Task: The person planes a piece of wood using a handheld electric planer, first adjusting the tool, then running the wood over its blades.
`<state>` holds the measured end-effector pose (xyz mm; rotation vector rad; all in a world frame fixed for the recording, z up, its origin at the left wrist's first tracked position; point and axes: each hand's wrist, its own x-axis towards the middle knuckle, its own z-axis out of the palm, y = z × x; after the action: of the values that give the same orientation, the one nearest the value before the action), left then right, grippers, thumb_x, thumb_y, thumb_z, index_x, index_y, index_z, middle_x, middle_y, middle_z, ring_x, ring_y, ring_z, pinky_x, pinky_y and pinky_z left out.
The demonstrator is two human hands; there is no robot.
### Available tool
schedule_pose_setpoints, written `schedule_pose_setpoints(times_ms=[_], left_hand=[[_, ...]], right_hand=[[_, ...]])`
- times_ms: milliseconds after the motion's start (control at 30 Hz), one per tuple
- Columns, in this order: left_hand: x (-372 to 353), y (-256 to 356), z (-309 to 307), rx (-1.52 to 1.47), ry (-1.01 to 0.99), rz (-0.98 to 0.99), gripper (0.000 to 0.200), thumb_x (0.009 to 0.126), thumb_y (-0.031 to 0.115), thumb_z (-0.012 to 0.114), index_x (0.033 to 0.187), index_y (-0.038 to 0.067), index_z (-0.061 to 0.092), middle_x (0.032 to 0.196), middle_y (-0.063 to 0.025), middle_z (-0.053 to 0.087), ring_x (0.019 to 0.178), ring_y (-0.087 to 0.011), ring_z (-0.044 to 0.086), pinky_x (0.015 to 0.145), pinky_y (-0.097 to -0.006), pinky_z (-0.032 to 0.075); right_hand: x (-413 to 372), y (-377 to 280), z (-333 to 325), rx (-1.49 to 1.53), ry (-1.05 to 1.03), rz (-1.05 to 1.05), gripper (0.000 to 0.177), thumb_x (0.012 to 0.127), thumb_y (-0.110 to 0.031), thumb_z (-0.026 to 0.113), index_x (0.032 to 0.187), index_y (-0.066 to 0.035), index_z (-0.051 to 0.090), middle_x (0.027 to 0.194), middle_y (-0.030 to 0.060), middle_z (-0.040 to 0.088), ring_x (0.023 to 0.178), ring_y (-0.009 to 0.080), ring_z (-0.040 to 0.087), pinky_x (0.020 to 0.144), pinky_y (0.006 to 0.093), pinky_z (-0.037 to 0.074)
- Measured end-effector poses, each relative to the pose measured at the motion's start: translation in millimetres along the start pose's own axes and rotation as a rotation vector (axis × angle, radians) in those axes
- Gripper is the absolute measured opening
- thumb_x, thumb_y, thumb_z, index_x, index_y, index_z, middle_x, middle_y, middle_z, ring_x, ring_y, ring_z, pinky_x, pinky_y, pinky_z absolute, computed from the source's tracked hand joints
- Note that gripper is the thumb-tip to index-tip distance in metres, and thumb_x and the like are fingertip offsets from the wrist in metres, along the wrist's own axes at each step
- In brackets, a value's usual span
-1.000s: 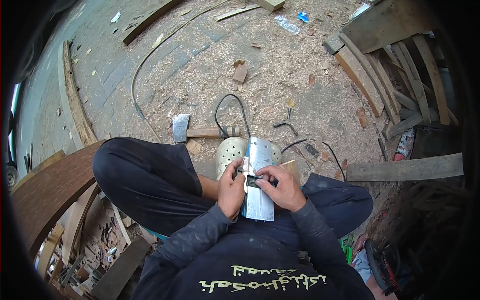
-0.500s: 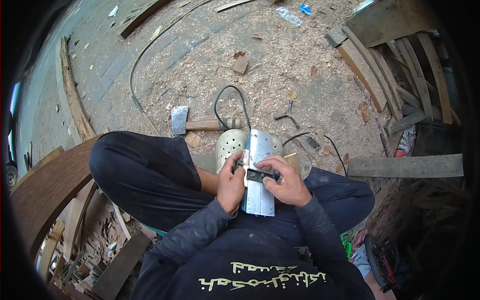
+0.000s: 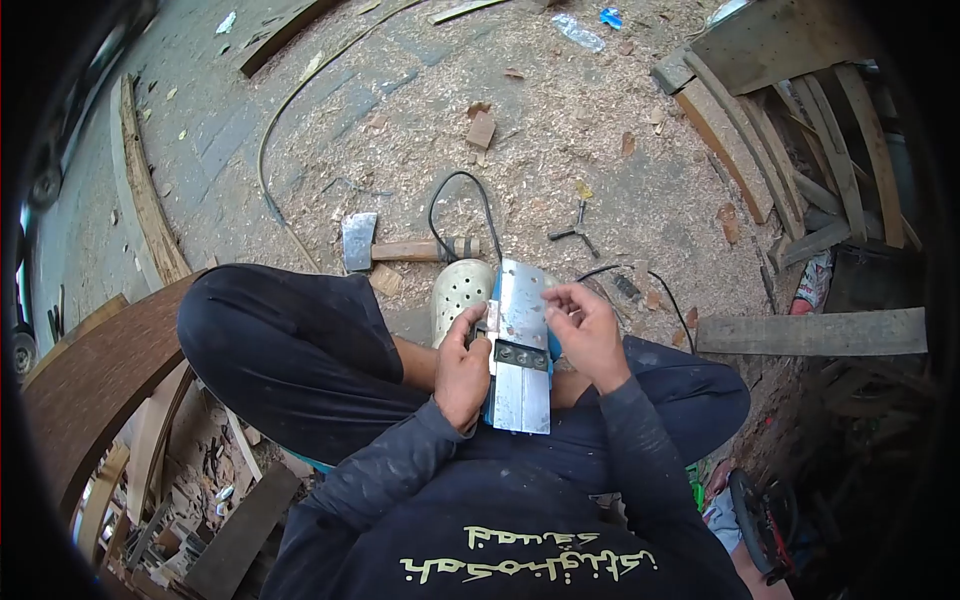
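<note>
An electric planer (image 3: 522,300) rests upside down in my lap, its shiny metal sole facing up and bits of blue body showing at the edges. Across the middle of the sole lies the dark cutter block (image 3: 521,354) with bolts in it. My left hand (image 3: 462,370) grips the planer's left side, thumb near the cutter block. Just off the right edge of the sole is my right hand (image 3: 588,335), fingers bent and apart, with nothing visible in them. A black cord (image 3: 466,176) loops out past the planer's far end.
A hatchet (image 3: 400,248) lies beyond my pale clog (image 3: 463,295). A black three-armed wrench (image 3: 577,235) is on the shaving-covered ground. Stacked boards (image 3: 735,150) stand at the right, with a loose plank (image 3: 812,333) nearer. A curved timber (image 3: 110,370) is at my left.
My right hand has let go of the cutter block and moved up and right, uncovering the block. My left hand stays on the planer.
</note>
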<state>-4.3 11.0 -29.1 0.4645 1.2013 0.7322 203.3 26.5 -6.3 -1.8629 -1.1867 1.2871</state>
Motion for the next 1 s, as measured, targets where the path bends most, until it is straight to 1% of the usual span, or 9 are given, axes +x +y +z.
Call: schedule_pose_setpoints(times_ms=[33,133,267,367,467,633,767,900,1000], left_hand=[[1,-5,-1,0.009,0.012,0.042,0.055,0.101,-0.005,0.047,0.155,-0.008,0.052,0.137,-0.0196,0.068,0.116,-0.0199,0.068,0.100,-0.0309,0.055],[2,-8,-3,0.038,0.009,0.090,0.055,0.101,-0.005,0.046,0.155,-0.008,0.052,0.135,-0.0188,0.069,0.114,-0.0200,0.068,0.099,-0.0305,0.055],[5,-11,-3,0.044,0.044,0.111,0.054,0.101,-0.004,0.046,0.155,-0.007,0.054,0.137,-0.0195,0.069,0.119,-0.0202,0.068,0.102,-0.0313,0.054],[6,-16,-8,0.092,0.038,0.099,0.053,0.101,-0.002,0.048,0.154,-0.005,0.055,0.140,-0.0199,0.069,0.128,-0.0246,0.066,0.111,-0.0336,0.050],[7,-19,-7,0.161,0.050,0.136,0.050,0.103,0.000,0.048,0.151,-0.006,0.056,0.141,-0.0232,0.069,0.131,-0.0306,0.066,0.114,-0.0371,0.048],[11,-21,-7,0.274,0.090,0.192,0.044,0.106,0.003,0.049,0.148,-0.006,0.059,0.137,-0.0255,0.071,0.129,-0.0334,0.068,0.113,-0.0398,0.050],[14,-25,-8,0.284,0.121,0.202,0.040,0.109,0.006,0.052,0.146,-0.007,0.061,0.132,-0.0258,0.074,0.124,-0.0338,0.071,0.110,-0.0405,0.052],[17,-29,-11,0.293,0.138,0.223,0.039,0.111,0.008,0.053,0.147,-0.007,0.061,0.131,-0.0250,0.074,0.122,-0.0323,0.072,0.108,-0.0393,0.053],[14,-26,-8,0.270,0.122,0.202,0.039,0.112,0.008,0.053,0.147,-0.007,0.061,0.131,-0.0242,0.075,0.121,-0.0304,0.072,0.107,-0.0382,0.054]], right_hand=[[18,15,-1,-0.079,0.077,-0.097,0.026,0.093,-0.007,0.073,0.117,-0.002,0.079,0.091,0.0063,0.076,0.084,0.0127,0.070,0.078,0.0294,0.056],[72,43,-2,-0.142,0.176,0.036,0.022,0.092,-0.009,0.074,0.112,-0.002,0.080,0.090,0.0079,0.078,0.080,0.0160,0.072,0.077,0.0321,0.058],[127,112,3,-0.257,0.286,-0.015,0.020,0.091,-0.011,0.076,0.109,-0.003,0.081,0.089,0.0095,0.080,0.079,0.0200,0.076,0.077,0.0356,0.061],[132,120,1,-0.243,0.295,0.138,0.024,0.091,-0.014,0.078,0.113,-0.004,0.081,0.099,0.0122,0.082,0.091,0.0230,0.079,0.084,0.0372,0.062],[128,121,-6,-0.283,0.321,0.074,0.029,0.092,-0.014,0.078,0.119,-0.003,0.079,0.107,0.0134,0.082,0.095,0.0232,0.078,0.087,0.0374,0.062],[95,51,-14,-0.108,0.210,-0.029,0.029,0.096,-0.015,0.077,0.122,-0.001,0.078,0.108,0.0109,0.081,0.094,0.0179,0.075,0.088,0.0351,0.061],[65,17,-35,-0.211,0.166,-0.108,0.026,0.095,-0.011,0.074,0.119,-0.001,0.078,0.106,0.0110,0.081,0.091,0.0188,0.074,0.086,0.0359,0.060],[35,16,-105,-0.409,0.092,-0.208,0.020,0.093,-0.007,0.061,0.107,0.000,0.075,0.097,0.0158,0.075,0.088,0.0271,0.073,0.081,0.0392,0.057],[-10,5,-164,-0.611,0.158,-0.174,0.017,0.096,-0.012,0.063,0.101,0.000,0.074,0.098,0.0176,0.075,0.089,0.0365,0.072,0.081,0.0449,0.056]])
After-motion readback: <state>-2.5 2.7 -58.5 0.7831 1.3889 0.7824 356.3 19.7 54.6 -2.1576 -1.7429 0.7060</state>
